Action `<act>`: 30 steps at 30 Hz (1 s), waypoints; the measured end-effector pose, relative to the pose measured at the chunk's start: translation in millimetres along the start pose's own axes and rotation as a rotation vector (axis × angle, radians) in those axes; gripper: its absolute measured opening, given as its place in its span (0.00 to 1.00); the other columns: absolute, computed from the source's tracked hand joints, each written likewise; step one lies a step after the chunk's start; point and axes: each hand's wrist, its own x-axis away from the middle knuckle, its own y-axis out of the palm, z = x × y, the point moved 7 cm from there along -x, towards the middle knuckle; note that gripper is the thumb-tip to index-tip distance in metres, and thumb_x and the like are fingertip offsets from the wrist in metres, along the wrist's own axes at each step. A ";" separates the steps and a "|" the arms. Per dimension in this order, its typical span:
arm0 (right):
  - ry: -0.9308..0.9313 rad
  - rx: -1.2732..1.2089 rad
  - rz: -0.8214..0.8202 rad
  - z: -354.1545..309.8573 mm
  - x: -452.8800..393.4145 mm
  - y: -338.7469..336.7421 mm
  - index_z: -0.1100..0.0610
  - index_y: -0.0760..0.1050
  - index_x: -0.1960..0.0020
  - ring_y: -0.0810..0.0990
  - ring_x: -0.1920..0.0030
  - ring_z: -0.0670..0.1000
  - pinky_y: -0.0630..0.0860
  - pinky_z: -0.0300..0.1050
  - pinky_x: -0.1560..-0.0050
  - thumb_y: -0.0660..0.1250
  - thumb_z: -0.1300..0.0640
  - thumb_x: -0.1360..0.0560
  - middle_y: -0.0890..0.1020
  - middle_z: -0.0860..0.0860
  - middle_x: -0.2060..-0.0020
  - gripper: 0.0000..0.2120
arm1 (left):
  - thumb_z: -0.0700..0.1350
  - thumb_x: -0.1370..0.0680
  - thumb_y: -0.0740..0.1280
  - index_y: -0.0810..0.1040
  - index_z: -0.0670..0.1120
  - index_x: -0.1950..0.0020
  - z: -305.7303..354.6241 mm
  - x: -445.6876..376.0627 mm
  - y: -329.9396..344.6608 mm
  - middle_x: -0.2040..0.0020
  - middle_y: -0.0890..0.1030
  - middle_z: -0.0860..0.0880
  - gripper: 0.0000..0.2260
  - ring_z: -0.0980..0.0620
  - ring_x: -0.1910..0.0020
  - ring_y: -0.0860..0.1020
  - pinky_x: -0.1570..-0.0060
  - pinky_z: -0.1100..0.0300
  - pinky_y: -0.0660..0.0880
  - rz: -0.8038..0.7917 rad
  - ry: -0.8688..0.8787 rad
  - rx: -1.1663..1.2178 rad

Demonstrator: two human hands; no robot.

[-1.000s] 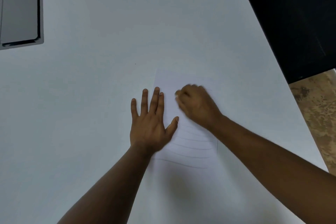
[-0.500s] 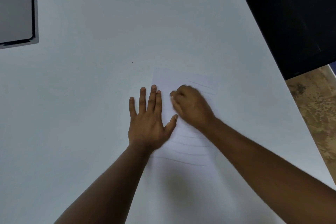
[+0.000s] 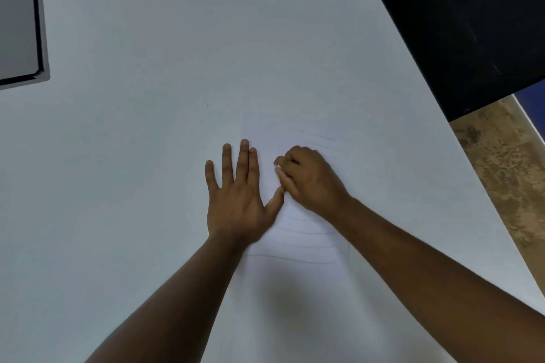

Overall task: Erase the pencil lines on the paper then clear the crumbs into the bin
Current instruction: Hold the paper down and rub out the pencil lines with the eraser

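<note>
A white sheet of paper (image 3: 306,247) lies on the white table (image 3: 177,38), with faint curved pencil lines across its lower half and a few at its upper right. My left hand (image 3: 239,200) lies flat with straight fingers on the paper's left edge, pressing it down. My right hand (image 3: 309,180) is curled on the middle of the sheet and pinches a small white eraser (image 3: 278,167), of which only a tip shows at the fingertips. The bin is not in view.
A grey flat panel (image 3: 17,18) lies at the table's far left corner. A black object (image 3: 472,18) stands past the table's right edge, above a brown mottled floor (image 3: 507,174). The table edge runs diagonally down the right side.
My right hand has shifted slightly left and toward me across the paper, uncovering pencil lines at the upper right. My left hand has stayed flat in the same place.
</note>
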 end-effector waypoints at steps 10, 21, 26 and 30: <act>0.294 0.004 0.192 39.7 -2.8 -24.6 0.62 0.82 0.53 0.79 0.62 0.56 0.77 0.48 0.59 0.64 0.60 0.23 0.78 0.56 0.61 0.09 | 0.71 0.20 0.41 0.47 0.44 0.16 1.0 -1.7 -1.5 0.15 0.43 0.47 0.41 0.42 0.17 0.39 0.22 0.36 0.41 -0.006 -0.003 0.008; 0.320 0.189 0.245 67.7 -4.4 -34.3 0.62 0.77 0.60 0.72 0.68 0.56 0.74 0.54 0.66 0.63 0.62 0.23 0.73 0.55 0.66 0.09 | 0.70 0.19 0.43 0.47 0.44 0.16 0.7 -0.7 -2.0 0.15 0.43 0.48 0.40 0.43 0.18 0.38 0.21 0.36 0.41 -0.004 -0.004 0.014; 0.298 0.000 0.224 27.3 -20.5 -15.4 0.61 0.81 0.59 0.77 0.65 0.54 0.76 0.46 0.63 0.62 0.58 0.24 0.77 0.55 0.64 0.11 | 0.70 0.19 0.45 0.50 0.44 0.16 0.4 -0.6 -1.9 0.15 0.46 0.47 0.40 0.42 0.17 0.41 0.22 0.34 0.44 0.019 0.000 0.017; 0.098 0.048 0.100 -8.3 -28.9 12.1 0.60 0.81 0.57 0.76 0.67 0.54 0.74 0.49 0.64 0.60 0.57 0.23 0.76 0.54 0.66 0.13 | 0.71 0.19 0.45 0.51 0.45 0.16 0.2 -0.3 -0.8 0.15 0.47 0.47 0.40 0.42 0.17 0.42 0.22 0.35 0.44 0.015 0.007 0.017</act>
